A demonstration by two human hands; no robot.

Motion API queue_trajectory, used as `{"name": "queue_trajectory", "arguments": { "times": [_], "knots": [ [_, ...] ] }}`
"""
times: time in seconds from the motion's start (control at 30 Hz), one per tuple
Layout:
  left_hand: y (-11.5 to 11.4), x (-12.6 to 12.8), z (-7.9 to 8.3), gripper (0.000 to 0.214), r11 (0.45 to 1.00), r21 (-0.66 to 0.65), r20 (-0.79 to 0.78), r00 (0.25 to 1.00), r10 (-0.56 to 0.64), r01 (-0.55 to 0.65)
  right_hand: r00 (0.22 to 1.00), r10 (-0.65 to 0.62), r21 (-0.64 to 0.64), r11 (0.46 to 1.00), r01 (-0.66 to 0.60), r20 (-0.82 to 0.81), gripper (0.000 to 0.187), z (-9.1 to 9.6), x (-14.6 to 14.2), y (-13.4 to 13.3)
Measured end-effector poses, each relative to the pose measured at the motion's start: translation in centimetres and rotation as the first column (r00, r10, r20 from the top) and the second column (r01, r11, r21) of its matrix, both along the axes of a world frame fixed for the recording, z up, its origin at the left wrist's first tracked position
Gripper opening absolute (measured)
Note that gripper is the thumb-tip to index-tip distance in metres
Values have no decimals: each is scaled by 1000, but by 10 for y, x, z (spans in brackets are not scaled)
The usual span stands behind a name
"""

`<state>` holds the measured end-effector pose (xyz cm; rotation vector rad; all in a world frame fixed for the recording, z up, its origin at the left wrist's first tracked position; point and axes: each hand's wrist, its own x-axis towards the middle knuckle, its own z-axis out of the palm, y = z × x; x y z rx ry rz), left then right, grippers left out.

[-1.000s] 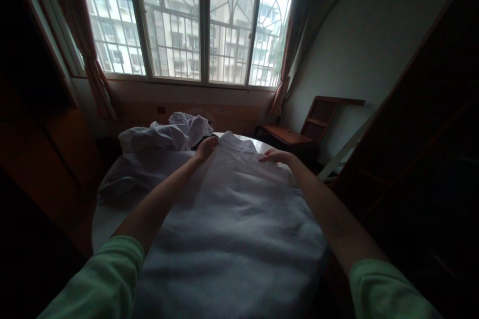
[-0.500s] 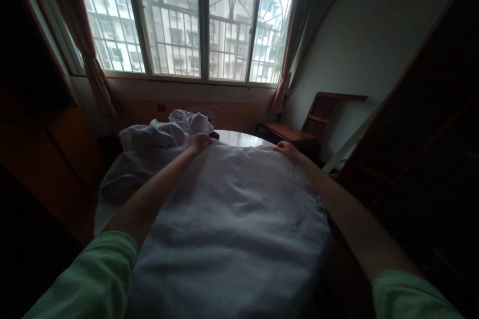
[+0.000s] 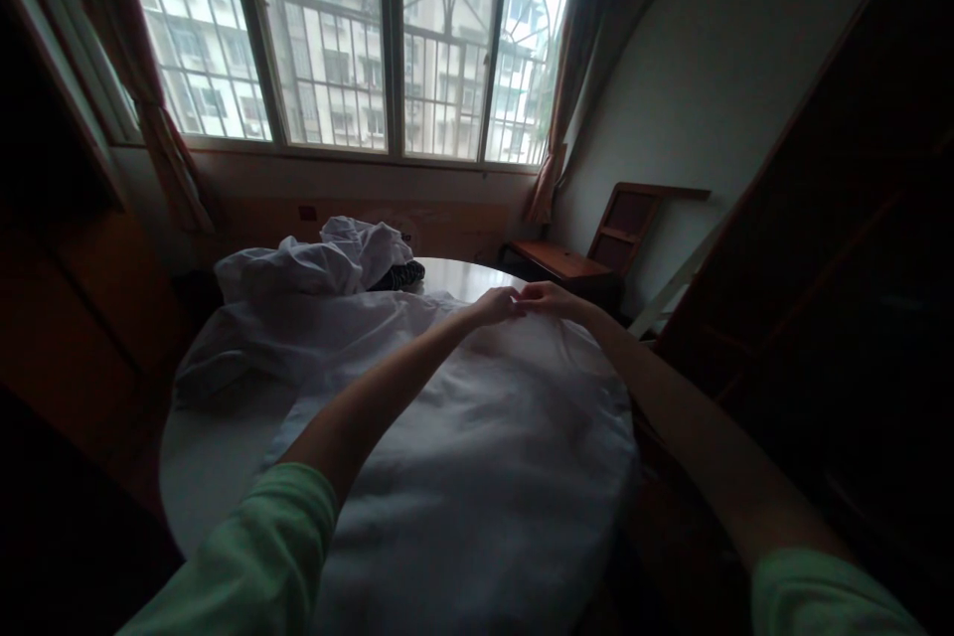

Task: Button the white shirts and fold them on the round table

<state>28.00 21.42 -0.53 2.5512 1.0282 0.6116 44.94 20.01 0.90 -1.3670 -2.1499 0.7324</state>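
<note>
A large white cloth (image 3: 477, 437) lies spread with soft creases over a round white table (image 3: 213, 462). Near its far edge, my left hand (image 3: 498, 304) and my right hand (image 3: 550, 298) meet, fingertips almost touching. Both hands look closed in a pinch on the white cloth; the exact grip is small and dim. To the left, more white fabric (image 3: 313, 263) sits bunched in a heap, and I cannot tell whether it is part of the same piece. A dark patterned item (image 3: 402, 275) pokes out beside the heap.
Beyond the table, a wooden chair (image 3: 570, 261) stands by the right wall. A barred window (image 3: 335, 50) with tied curtains (image 3: 168, 159) fills the far side. Dark wooden furniture (image 3: 820, 219) rises on the right, and a brown cabinet (image 3: 67, 318) on the left.
My left hand has moved right along the cloth's far edge to meet my right hand. More of the table at left and of the dark patterned item now shows.
</note>
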Motion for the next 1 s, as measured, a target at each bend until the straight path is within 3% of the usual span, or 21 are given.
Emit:
{"name": "queue_trajectory", "arguments": {
  "times": [0.1,0.2,0.27,0.33,0.4,0.47,0.6,0.8,0.87,1.0],
  "knots": [
    [-5,1,3,25,980,153,-44,990,136,-128,995,-78,-56,995,82,68,45,3,24,-6],
    [-18,6,-5,23,885,423,-6,976,217,-194,969,-231,63,972,226,87,42,-4,46,0],
    [-34,19,-17,29,850,522,-52,992,112,-69,946,-303,152,947,285,114,37,-12,54,7],
    [-54,38,-33,31,829,520,-194,973,-123,208,924,-342,203,930,307,169,30,-19,56,13],
    [-75,58,-49,33,759,440,-312,875,-371,479,895,-372,228,920,320,247,23,-25,53,16],
    [-92,74,-62,34,707,377,-368,797,-478,598,860,-395,237,914,330,325,18,-28,49,17],
    [-112,91,-71,35,715,385,-434,798,-418,584,808,-424,266,902,339,409,15,-28,42,16],
    [-124,93,-62,24,639,429,-472,762,-444,638,699,-518,355,854,382,494,21,-21,39,13],
    [-127,95,-58,25,673,373,-492,752,-439,638,648,-541,414,838,356,536,19,-20,36,10],
    [-132,99,-53,28,857,216,-438,831,-344,468,613,-524,446,846,293,591,17,-19,29,7]
  ]
}}
